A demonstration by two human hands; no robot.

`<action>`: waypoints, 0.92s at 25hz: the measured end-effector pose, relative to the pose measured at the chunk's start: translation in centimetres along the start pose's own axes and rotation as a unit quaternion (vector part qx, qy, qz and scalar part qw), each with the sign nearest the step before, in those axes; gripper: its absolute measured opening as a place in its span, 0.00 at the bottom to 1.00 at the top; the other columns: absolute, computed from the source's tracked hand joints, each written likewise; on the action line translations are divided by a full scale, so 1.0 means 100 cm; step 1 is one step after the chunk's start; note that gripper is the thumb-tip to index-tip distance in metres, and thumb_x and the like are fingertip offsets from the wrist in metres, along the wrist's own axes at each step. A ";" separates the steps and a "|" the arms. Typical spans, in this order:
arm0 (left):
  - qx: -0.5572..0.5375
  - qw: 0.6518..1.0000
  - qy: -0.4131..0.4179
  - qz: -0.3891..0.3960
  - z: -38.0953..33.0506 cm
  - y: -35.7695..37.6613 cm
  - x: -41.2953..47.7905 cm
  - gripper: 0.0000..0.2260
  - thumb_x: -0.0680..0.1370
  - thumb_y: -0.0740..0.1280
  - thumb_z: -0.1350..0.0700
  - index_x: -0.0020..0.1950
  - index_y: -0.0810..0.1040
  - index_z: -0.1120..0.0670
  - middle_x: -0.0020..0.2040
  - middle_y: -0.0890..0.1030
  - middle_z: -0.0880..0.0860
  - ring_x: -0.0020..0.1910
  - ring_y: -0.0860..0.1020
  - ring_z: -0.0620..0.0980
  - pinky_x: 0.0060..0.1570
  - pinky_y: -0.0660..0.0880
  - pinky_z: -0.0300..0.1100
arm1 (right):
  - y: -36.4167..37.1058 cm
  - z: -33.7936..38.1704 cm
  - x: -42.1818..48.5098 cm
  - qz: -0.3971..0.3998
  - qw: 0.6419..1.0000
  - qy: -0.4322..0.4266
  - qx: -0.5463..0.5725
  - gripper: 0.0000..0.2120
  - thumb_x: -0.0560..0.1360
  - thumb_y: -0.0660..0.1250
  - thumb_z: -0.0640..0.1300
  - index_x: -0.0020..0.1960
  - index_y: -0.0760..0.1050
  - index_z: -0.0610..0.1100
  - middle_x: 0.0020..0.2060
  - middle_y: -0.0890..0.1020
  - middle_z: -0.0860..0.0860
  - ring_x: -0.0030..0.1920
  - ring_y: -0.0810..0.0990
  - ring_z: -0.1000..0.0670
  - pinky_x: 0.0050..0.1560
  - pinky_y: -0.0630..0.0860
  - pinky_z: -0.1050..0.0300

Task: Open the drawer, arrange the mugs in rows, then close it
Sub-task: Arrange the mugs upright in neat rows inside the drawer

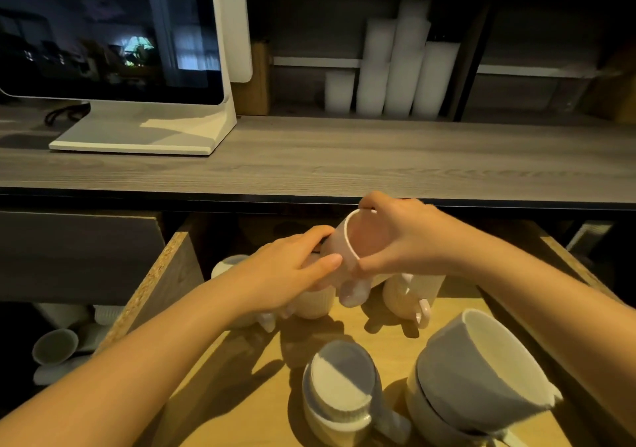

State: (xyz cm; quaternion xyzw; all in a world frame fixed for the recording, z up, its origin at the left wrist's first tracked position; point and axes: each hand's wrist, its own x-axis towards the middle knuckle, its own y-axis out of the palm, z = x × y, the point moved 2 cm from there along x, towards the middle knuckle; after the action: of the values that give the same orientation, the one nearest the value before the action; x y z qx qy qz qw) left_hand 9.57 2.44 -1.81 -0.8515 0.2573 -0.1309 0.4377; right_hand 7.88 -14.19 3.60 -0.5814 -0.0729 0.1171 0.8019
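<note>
The wooden drawer (406, 347) stands pulled out under the counter. My right hand (402, 236) grips a pale pink mug (354, 250) by its rim, tilted toward me above the drawer's back. My left hand (292, 267) rests against that mug's left side and covers a ribbed cream mug (315, 304) below. Another cream mug with a pink handle (409, 297) stands to the right. Near the front sit a stacked mug pair (339, 388) and a tilted white mug in another mug (481, 367).
A grey wood counter (344, 157) overhangs the drawer's back, with a monitor on a white stand (137, 130) at the left. White cup stacks (395, 68) fill the shelf behind. More cups (56, 347) lie low at the left, beside the drawer's chipboard side (151, 274).
</note>
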 end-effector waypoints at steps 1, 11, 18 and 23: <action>-0.018 1.000 0.008 0.005 -0.009 0.001 0.000 0.23 0.79 0.56 0.44 0.74 0.57 0.43 0.68 0.73 0.47 0.63 0.73 0.44 0.61 0.73 0.42 | -0.010 -0.006 -0.008 0.000 1.000 0.003 0.005 0.38 0.65 0.73 0.57 0.69 0.60 0.50 0.58 0.73 0.52 0.52 0.75 0.51 0.49 0.78 0.58; 0.043 0.995 0.073 0.045 -0.087 0.021 0.060 0.27 0.78 0.61 0.46 0.75 0.55 0.43 0.74 0.65 0.47 0.71 0.66 0.46 0.62 0.65 0.39 | -0.069 -0.083 -0.052 -0.036 0.998 0.056 0.006 0.40 0.63 0.76 0.54 0.70 0.62 0.53 0.64 0.72 0.52 0.59 0.72 0.51 0.56 0.75 0.54; 0.122 0.991 0.030 0.042 -0.090 0.060 0.100 0.31 0.76 0.66 0.46 0.75 0.55 0.46 0.75 0.61 0.51 0.72 0.64 0.52 0.68 0.66 0.50 | -0.056 -0.132 -0.059 0.016 0.988 0.145 -0.042 0.39 0.64 0.76 0.55 0.70 0.62 0.54 0.64 0.73 0.51 0.60 0.74 0.48 0.57 0.77 0.49; 0.164 0.986 0.019 0.011 -0.080 0.074 0.105 0.32 0.76 0.66 0.47 0.76 0.54 0.48 0.75 0.61 0.52 0.71 0.63 0.53 0.69 0.65 0.53 | -0.023 -0.157 -0.029 0.092 0.970 0.169 -0.148 0.41 0.62 0.77 0.54 0.71 0.64 0.50 0.60 0.76 0.49 0.58 0.76 0.46 0.53 0.79 0.52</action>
State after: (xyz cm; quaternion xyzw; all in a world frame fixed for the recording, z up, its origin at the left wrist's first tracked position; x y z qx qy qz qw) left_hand 12.31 -12.41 -3.21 -0.7626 0.2501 -0.1825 0.5679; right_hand 9.26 -30.03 0.95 -0.7089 0.1007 0.0782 0.6937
